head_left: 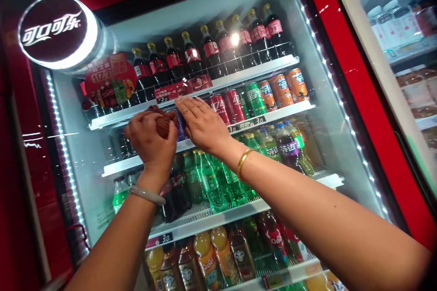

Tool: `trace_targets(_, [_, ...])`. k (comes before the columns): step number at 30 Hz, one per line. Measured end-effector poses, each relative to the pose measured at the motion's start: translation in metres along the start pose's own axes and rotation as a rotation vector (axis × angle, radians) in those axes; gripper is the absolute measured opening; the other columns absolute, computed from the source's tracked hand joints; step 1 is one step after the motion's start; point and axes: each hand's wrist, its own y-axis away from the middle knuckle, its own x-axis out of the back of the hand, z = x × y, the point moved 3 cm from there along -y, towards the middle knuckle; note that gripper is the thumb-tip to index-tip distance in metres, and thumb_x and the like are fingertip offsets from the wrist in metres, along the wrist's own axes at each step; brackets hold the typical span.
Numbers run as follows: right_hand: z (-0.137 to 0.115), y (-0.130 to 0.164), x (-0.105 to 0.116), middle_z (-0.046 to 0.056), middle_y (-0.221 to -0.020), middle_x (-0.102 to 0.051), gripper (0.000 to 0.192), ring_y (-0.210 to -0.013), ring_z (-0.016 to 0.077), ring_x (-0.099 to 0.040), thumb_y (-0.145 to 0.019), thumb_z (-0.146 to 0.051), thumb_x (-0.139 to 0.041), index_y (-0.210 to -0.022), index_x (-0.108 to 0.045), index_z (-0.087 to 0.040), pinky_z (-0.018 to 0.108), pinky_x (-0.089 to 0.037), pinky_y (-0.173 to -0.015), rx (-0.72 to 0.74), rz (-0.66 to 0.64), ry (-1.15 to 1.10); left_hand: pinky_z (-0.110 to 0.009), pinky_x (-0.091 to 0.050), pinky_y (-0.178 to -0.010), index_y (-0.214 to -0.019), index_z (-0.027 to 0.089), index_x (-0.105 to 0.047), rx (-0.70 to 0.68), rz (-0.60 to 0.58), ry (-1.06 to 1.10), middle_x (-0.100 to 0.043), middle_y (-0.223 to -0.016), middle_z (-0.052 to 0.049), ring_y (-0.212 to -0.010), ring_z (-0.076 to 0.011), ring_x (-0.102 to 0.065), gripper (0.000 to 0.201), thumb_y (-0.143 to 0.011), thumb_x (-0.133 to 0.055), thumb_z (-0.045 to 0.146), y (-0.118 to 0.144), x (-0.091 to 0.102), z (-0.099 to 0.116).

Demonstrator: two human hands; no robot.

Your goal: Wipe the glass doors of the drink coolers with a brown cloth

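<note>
Brown cloth [166,125] sits bunched in your left hand [148,141], fingers curled round it, before a red-framed drinks cooler [372,100]. Your right hand [205,125] is flat just beside, fingers extended and close together, blocking some soda cans [256,97]. Cola bottles [210,50] stand above, green bottles [210,179] below; round lit sign [51,38], upper left.

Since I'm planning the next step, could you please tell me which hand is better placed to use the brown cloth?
Probably the left hand: it grips the bunched brown cloth in front of the drinks fridge. The right hand is beside it, fingers extended, with no cloth showing in it.
</note>
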Motion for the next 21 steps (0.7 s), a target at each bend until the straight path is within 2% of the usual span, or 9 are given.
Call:
trace_targets(3, [0.001,0.001,-0.002,0.011,-0.164,-0.048,0.054,-0.154,0.0202,-0.041,-0.106,-0.019,-0.031,-0.158,-0.042,-0.009,0.039,-0.025,-0.135,0.023,0.01,0.01,-0.064,-0.043,-0.108,-0.11,0.027,-0.064,-0.178,-0.099,0.014,-0.064,-0.127,-0.014,-0.125,-0.0375,-0.059,0.026,-0.087,-0.073,0.032,0.018,-0.005,0.022])
trace_targets(5, [0.002,0.0,-0.005,0.011,-0.162,-0.05,0.05,-0.153,0.0214,-0.042,-0.107,-0.02,-0.031,-0.152,-0.052,-0.011,0.041,-0.026,-0.135,0.034,-0.008,0.028,-0.062,-0.043,-0.109,-0.112,0.029,-0.064,-0.283,-0.179,0.058,-0.064,-0.13,-0.013,-0.126,-0.0374,-0.059,0.029,-0.085,-0.073,0.031,0.019,-0.003,0.022])
trace_targets(7, [0.007,-0.002,-0.006,0.011,-0.161,-0.05,0.048,-0.153,0.0221,-0.043,-0.107,-0.018,-0.032,-0.147,-0.057,-0.012,0.044,-0.029,-0.134,0.05,-0.048,0.043,-0.061,-0.043,-0.11,-0.111,0.03,-0.066,-0.353,-0.278,0.116,-0.065,-0.131,-0.01,-0.127,-0.0374,-0.059,0.03,-0.082,-0.075,0.034,0.01,0.0,0.013])
trace_targets(9, [0.015,-0.003,0.001,0.009,-0.163,-0.048,0.049,-0.154,0.0212,-0.042,-0.106,-0.014,-0.031,-0.149,-0.055,-0.013,0.044,-0.031,-0.133,0.108,-0.105,0.059,-0.062,-0.042,-0.111,-0.107,0.029,-0.068,-0.357,-0.365,0.165,-0.065,-0.132,-0.008,-0.129,-0.0388,-0.059,0.031,-0.08,-0.075,0.041,-0.005,0.001,0.001])
trace_targets(12, [0.034,-0.001,0.022,0.006,-0.166,-0.045,0.052,-0.155,0.0215,-0.041,-0.105,-0.014,-0.032,-0.153,-0.051,-0.018,0.046,-0.032,-0.132,0.204,-0.208,0.113,-0.068,-0.038,-0.109,-0.113,0.026,-0.067,-0.243,-0.313,0.136,-0.063,-0.132,-0.005,-0.134,-0.0402,-0.056,0.036,-0.086,-0.068,0.049,-0.017,0.0,-0.003])
trace_targets(14, [0.05,0.003,0.038,0.003,-0.167,-0.043,0.052,-0.156,0.0223,-0.039,-0.105,-0.016,-0.033,-0.154,-0.05,-0.023,0.05,-0.028,-0.133,0.183,-0.244,0.168,-0.071,-0.037,-0.108,-0.116,0.025,-0.066,-0.154,-0.22,0.097,-0.062,-0.132,-0.006,-0.134,-0.0403,-0.055,0.036,-0.089,-0.065,0.049,-0.01,-0.005,0.014])
trace_targets(16, [0.064,0.009,0.049,0.001,-0.169,-0.039,0.054,-0.159,0.0223,-0.034,-0.105,-0.017,-0.033,-0.156,-0.047,-0.025,0.053,-0.022,-0.135,0.134,-0.24,0.205,-0.071,-0.037,-0.108,-0.113,0.025,-0.066,-0.117,-0.162,0.097,-0.063,-0.13,-0.01,-0.131,-0.0397,-0.055,0.032,-0.087,-0.069,0.044,0.006,-0.012,0.042])
trace_targets(19, [0.072,0.018,0.051,0.001,-0.171,-0.034,0.055,-0.161,0.023,-0.029,-0.105,-0.019,-0.031,-0.159,-0.041,-0.022,0.056,-0.018,-0.136,0.107,-0.205,0.218,-0.066,-0.039,-0.11,-0.113,0.025,-0.067,-0.187,-0.247,0.122,-0.062,-0.134,-0.013,-0.13,-0.0409,-0.054,0.034,-0.082,-0.074,0.038,0.024,-0.026,0.079])
trace_targets(21, [0.072,0.021,0.048,0.002,-0.171,-0.034,0.056,-0.161,0.0236,-0.029,-0.105,-0.019,-0.031,-0.159,-0.041,-0.02,0.055,-0.019,-0.136,0.099,-0.185,0.219,-0.064,-0.04,-0.11,-0.112,0.025,-0.068,-0.227,-0.285,0.125,-0.061,-0.136,-0.013,-0.13,-0.0409,-0.054,0.035,-0.079,-0.075,0.036,0.022,-0.031,0.083])
